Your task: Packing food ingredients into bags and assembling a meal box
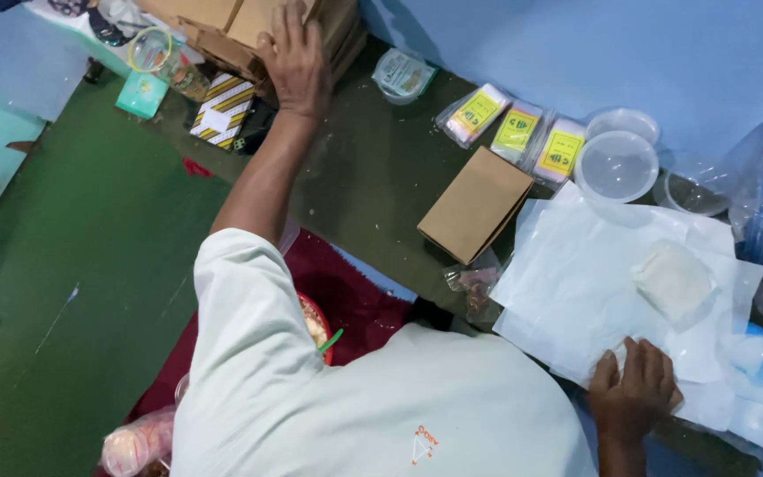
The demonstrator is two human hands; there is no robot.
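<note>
My left hand reaches far out and rests palm down on a stack of flat brown cardboard boxes at the top of the view; it is closed on nothing that I can see. My right hand presses flat on a pile of white paper sheets at the lower right. On those sheets lies a pale flat packet. A single folded brown box lies on the dark green surface between my hands.
Three clear bags with yellow labels and clear round plastic containers line the blue wall. A striped yellow carton and a small teal box lie left of the stack. A red bowl sits by my shirt.
</note>
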